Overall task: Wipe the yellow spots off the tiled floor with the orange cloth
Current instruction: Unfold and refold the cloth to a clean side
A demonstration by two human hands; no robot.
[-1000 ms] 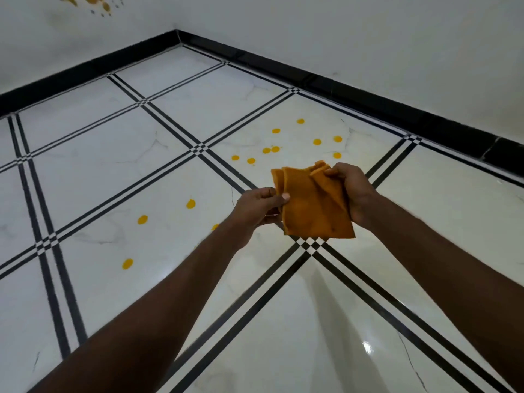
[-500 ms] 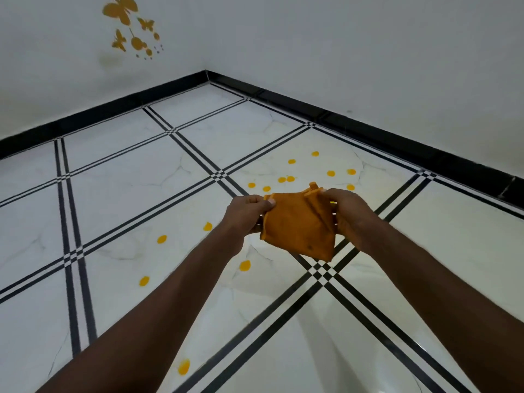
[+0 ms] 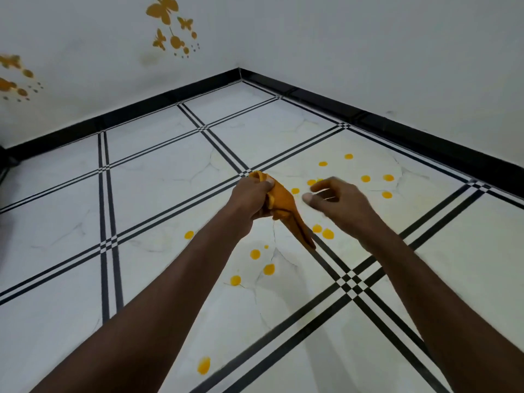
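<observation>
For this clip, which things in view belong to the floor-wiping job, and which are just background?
Job:
orange cloth, gripped by the left hand
right hand, holding nothing
yellow spots on the tiled floor

Background:
butterfly decals on the wall
black skirting

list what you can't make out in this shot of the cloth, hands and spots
1. Head view: part of the cloth is bunched inside the left hand, so its folded shape is hidden.
2. Head view: the right hand is motion-blurred; its finger pose is unclear.
3. Head view: the hands and arms cover floor, so the full count of spots cannot be told.
</observation>
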